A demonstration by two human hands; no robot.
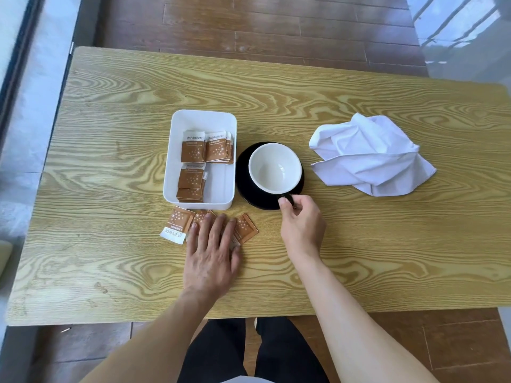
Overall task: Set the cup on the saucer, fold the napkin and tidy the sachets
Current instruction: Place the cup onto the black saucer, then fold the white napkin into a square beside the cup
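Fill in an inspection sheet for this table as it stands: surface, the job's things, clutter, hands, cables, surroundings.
Surface: wooden table, grain pattern.
Cup: cup, white inside and empty, sits on the black saucer.
Napkin: white napkin lies crumpled, unfolded, right of the saucer.
Sachets: some stacked in the white tray; loose sachets lie scattered in front of it.
Clutter: nothing seen.
Hands: left hand rests flat on the loose sachets; right hand pinches the cup's handle.
Cables: nothing seen.
Surroundings: dark wooden floor; pale walls at both sides.
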